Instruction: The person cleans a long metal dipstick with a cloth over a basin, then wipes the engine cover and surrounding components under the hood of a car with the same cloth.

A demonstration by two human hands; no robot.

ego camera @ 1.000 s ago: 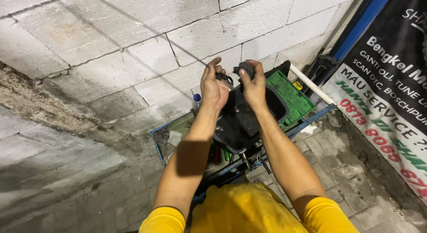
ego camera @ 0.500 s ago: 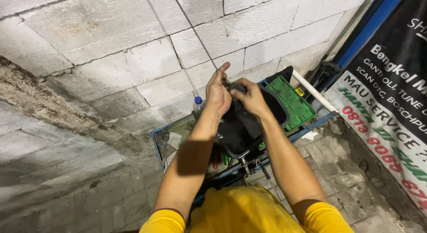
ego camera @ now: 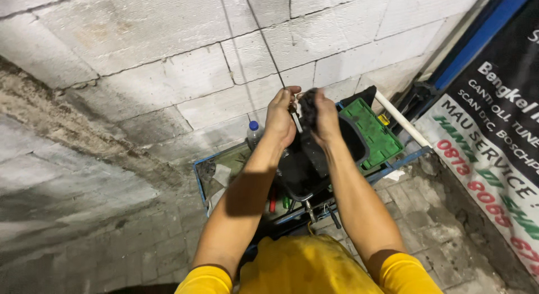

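Dark rag (ego camera: 309, 106) and slim metal tool (ego camera: 296, 119)
Crumpled rag wraps the tool's upper end; both are raised above the black tray (ego camera: 306, 170).

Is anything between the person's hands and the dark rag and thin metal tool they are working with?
Nothing visible. The right hand grips the dark rag directly, and the left hand pinches the thin metal tool beside it. Both are raised above the black tub on the blue cart.

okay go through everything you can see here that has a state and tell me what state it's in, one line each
Left hand: raised, closed on a thin metal tool.
Right hand: raised, gripping a dark rag.
Black plastic tub: open, under the hands.
Green plastic case: shut, lying flat.
Clear bottle with blue cap: upright, capped.
Blue metal cart: standing against the block wall.
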